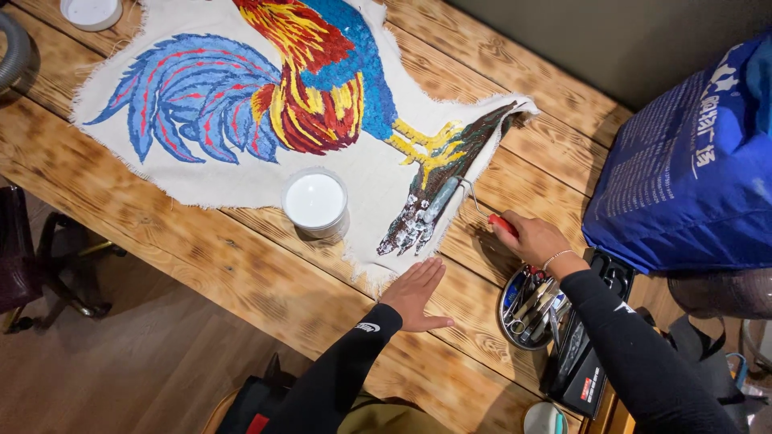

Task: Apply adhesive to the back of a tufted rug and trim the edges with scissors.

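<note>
Two bare hands in black sleeves work at the near edge of a pale frayed canvas cloth (241, 173) bearing a rooster stitched in blue, red and yellow, spread on a scorched-grain wooden table (265, 273). The right hand (537, 239) has its grip closed around the red handle of a thin bent-wire metal hook tool (482, 207); the wire runs up and away from that grip to the dark, silvery patch of ground under the rooster's yellow feet. The left hand (416, 292) lies flat and open, fingers together, holding nothing, pressed on the table with its fingertips at the cloth's frayed edge, just below that same patch. Beyond the left hand, on the cloth, stands a round clear plastic tub with a white lid (315, 202). Just behind the right wrist sits a round metal tin of scissors and small tools (531, 309), beside a black flat case (587, 362). Farther right bulges a large blue printed bag (691, 161).
</note>
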